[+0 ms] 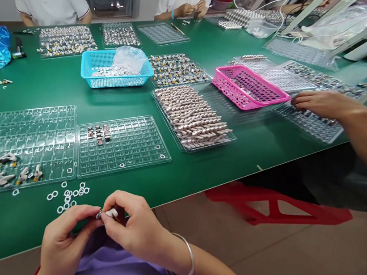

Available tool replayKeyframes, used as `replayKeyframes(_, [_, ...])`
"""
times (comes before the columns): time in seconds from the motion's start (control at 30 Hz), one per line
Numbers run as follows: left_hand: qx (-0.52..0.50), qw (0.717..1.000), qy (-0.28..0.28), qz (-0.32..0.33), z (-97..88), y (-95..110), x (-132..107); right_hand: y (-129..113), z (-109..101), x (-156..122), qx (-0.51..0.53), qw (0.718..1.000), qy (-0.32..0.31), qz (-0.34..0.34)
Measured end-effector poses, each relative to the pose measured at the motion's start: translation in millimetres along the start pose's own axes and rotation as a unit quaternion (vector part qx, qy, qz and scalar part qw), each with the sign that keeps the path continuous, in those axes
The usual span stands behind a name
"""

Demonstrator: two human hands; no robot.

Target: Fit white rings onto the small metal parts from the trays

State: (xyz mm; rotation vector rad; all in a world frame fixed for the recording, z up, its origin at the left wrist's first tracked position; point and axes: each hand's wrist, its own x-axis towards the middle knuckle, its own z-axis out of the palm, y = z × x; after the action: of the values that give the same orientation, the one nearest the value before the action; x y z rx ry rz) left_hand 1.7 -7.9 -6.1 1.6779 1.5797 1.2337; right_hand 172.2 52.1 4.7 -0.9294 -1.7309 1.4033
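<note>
Just over my lap, at the table's front edge, both hands meet fingertip to fingertip. My left hand (pixel 67 237) pinches a small silvery round part (pixel 99 214) between thumb and forefinger. A white earbud piece (pixel 112 213) is pinched in my right hand (pixel 139 226), touching or almost touching the round part; the fingers hide most of both. Loose white rings (pixel 67 199) lie on the table beyond my left hand. Behind them, one clear tray (pixel 31 135) carries several earbud pieces (pixel 2 177) in its front rows. The adjoining clear tray (pixel 129 141) holds several brownish round parts (pixel 101 134).
A tray stacked with white earbud pieces (pixel 191 116) stands ahead to the right. Farther back are a blue basket (pixel 114 81), a pink basket (pixel 250 90) and more filled trays. A co-worker's hand (pixel 319 103) works at the right; two people sit across the green table (pixel 185 174).
</note>
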Motion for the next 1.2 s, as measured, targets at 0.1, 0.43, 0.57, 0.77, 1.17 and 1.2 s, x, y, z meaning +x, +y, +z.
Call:
replayKeyframes(0.1, [0.004, 1.0, -0.005, 0.024, -0.4, -1.4, -2.6, -0.2, 1.6, 1.0, 0.025, 0.999, 0.006, 0.024])
replayKeyframes(0.43, [-0.014, 0.997, -0.026, 0.07, -1.6, -3.2, 1.4, 5.2, -5.2, 10.3, 0.222, 0.952, -0.102, 0.185])
replayKeyframes(0.57, [-0.017, 0.997, -0.029, 0.069, -1.3, -2.6, 0.5, 8.7, 1.6, 10.2, 0.265, 0.934, -0.092, 0.219])
replayKeyframes(0.77, [-0.058, 0.998, -0.036, -0.001, 2.0, -0.9, 3.0, 19.1, 17.4, 6.5, 0.377, 0.894, -0.029, 0.238])
replayKeyframes(1.17, [-0.12, 0.982, -0.038, -0.137, 0.8, -0.6, 12.1, 18.8, 8.6, 13.8, 0.436, 0.855, -0.092, 0.267])
replayKeyframes(1.2, [-0.118, 0.983, -0.039, -0.132, 1.1, -0.5, 11.9, 18.4, 8.5, 13.9, 0.424, 0.86, -0.098, 0.266])
